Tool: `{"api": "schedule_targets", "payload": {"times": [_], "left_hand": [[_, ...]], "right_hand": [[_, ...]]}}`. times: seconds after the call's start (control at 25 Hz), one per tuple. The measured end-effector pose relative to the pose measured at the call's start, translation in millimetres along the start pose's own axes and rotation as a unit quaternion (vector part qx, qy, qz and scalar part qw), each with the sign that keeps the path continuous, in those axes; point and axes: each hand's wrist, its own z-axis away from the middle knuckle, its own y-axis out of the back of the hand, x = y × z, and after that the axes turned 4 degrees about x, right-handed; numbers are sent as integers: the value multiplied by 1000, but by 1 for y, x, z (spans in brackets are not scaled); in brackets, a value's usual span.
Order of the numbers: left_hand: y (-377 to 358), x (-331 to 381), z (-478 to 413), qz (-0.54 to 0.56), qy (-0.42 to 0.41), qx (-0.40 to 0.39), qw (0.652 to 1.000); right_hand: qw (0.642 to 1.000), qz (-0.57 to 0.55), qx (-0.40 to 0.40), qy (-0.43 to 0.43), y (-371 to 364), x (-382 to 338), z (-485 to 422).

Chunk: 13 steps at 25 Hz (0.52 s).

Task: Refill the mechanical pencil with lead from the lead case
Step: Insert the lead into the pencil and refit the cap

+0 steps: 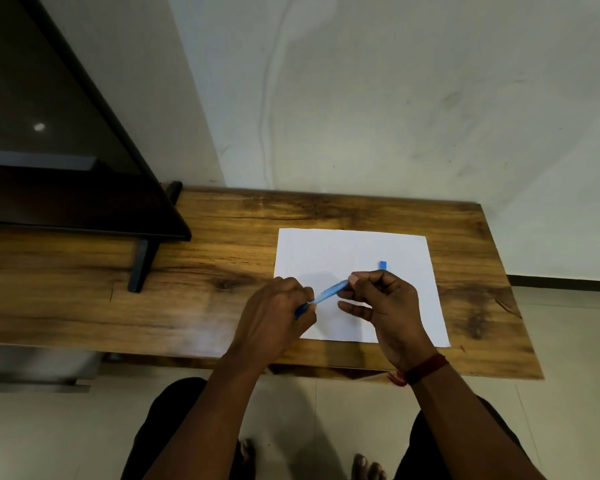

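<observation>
Fig.: our L grip [274,308] & R grip [385,299] clasp pencil [329,292], axis near-L to far-R; lead case [382,265] just beyond its R end.

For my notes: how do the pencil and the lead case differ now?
The pencil is long and thin; the lead case looks short. The pencil is held by the left hand and right hand; the lead case lies on the paper. Both are blue.
</observation>
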Motion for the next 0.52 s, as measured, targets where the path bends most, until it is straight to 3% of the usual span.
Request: {"api": "schedule_targets", "payload": {"times": [0.28, 0.52], "left_hand": [[-3, 22, 24, 7, -72, -3, 997], [4, 65, 39, -35, -127, 98, 986]], "right_hand": [[999, -12, 31, -14, 15, -3, 42], [1000, -12, 8, 17, 11, -7, 92]]}}
